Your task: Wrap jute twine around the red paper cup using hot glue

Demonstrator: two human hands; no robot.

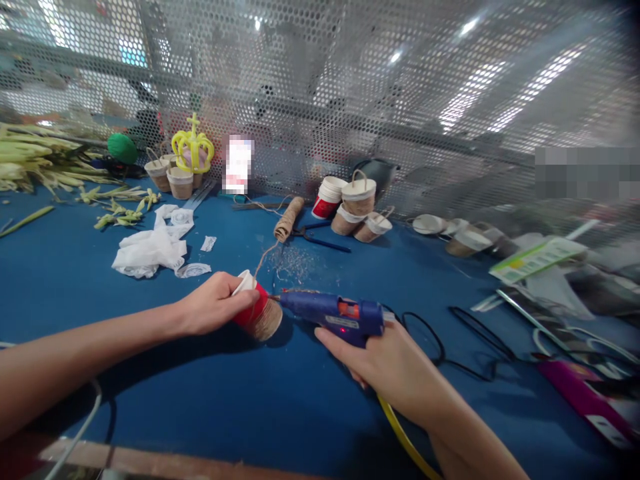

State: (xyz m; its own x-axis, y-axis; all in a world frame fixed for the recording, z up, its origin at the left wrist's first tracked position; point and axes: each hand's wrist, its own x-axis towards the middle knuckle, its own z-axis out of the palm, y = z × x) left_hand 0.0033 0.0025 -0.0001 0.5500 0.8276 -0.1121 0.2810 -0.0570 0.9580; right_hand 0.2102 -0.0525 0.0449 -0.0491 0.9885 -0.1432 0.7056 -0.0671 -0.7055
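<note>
My left hand point(215, 303) is closed around a red and white paper cup point(253, 313), tilted above the blue table. Twine covers the cup's lower end, and a strand of twine point(264, 257) runs from it to a twine roll point(289, 219) lying behind. In my right hand point(387, 363) is a blue hot glue gun point(333, 313) with a small red light on its side. Its nozzle is at the cup's side, close to my left fingers; whether it touches cannot be made out.
Blue-handled pliers point(320, 237) lie beyond the cup, near twine-wrapped cups point(357, 197). Crumpled white lace point(153, 243) sits to the left. A yellow crown point(193, 147) stands at the back. Black cable point(470, 367) and a purple box point(585, 397) are on the right. Perforated metal point(320, 80) borders the table.
</note>
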